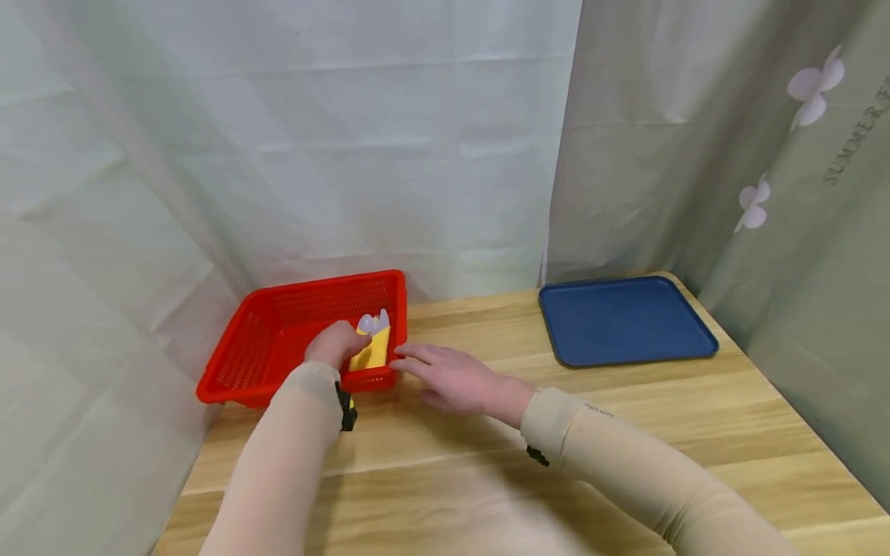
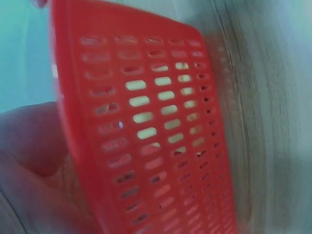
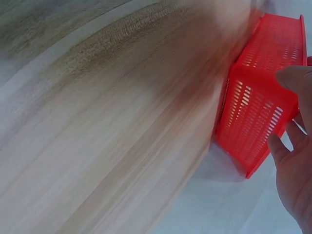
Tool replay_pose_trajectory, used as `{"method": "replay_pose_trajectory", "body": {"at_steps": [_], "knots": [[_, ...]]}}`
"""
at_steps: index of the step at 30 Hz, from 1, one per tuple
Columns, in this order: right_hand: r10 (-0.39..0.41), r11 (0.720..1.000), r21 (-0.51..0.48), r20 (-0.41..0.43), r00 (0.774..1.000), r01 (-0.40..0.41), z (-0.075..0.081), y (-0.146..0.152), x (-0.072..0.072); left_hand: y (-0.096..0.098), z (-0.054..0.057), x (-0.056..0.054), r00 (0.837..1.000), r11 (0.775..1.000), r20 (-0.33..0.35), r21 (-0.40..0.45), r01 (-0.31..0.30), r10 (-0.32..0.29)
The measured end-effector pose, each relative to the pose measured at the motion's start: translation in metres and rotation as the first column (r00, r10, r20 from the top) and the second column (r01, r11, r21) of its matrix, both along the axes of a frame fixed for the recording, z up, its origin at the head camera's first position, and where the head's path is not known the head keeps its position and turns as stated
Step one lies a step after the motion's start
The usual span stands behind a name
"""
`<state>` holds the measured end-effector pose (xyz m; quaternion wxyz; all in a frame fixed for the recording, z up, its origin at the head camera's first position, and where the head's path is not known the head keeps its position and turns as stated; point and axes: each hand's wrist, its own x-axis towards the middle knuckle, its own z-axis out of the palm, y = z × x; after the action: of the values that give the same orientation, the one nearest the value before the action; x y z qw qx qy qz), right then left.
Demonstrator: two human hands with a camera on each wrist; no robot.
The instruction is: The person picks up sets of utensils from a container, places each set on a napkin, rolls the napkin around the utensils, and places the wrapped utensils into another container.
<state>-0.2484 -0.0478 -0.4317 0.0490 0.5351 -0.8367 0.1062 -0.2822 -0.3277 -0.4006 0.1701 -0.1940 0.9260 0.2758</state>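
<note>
A red plastic basket (image 1: 306, 297) with slotted walls stands at the left of the table. At its right end lies a yellow cutlery pouch (image 1: 374, 351), from which a pale spoon, fork and knife stick out. My left hand (image 1: 335, 344) reaches over the basket's near side, its thumb over the pouch's left part; its other fingers are hidden. In the left wrist view, the basket wall (image 2: 161, 112) covers much of that hand, and yellow shows through the slots. My right hand (image 1: 455, 378) is at the basket's near right corner, fingers extended towards the rim.
A blue rectangular tray (image 1: 626, 320) lies at the back right of the wooden table (image 1: 459, 479). Pale curtains (image 1: 417, 154) hang behind the table and along both sides. The basket stands close to the back left curtain.
</note>
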Motion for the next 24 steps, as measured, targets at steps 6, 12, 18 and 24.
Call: {"method": "replay_pose_trajectory", "body": {"at_steps": [6, 12, 18, 24], "knots": [[-0.018, 1.000, 0.001, -0.024, 1.000, 0.018, -0.002, 0.003, 0.002, 0.036, 0.027, 0.024, 0.999, 0.995, -0.034, -0.093, 0.037, -0.040], [-0.034, 0.999, -0.018, -0.048, 0.998, 0.033, 0.003, 0.006, 0.008, 0.041, 0.030, 0.031, 0.992, 0.980, -0.074, -0.179, 0.092, -0.106], [-0.097, 0.995, -0.036, -0.044, 0.994, 0.095, 0.008, 0.014, 0.013, 0.049, 0.033, 0.042, 0.979, 0.967, -0.141, -0.227, 0.114, -0.148], [-0.132, 0.989, -0.074, -0.074, 0.988, 0.127, 0.007, 0.024, 0.015, 0.059, 0.032, 0.052, 0.965, 0.945, -0.162, -0.291, 0.151, -0.205]]}}
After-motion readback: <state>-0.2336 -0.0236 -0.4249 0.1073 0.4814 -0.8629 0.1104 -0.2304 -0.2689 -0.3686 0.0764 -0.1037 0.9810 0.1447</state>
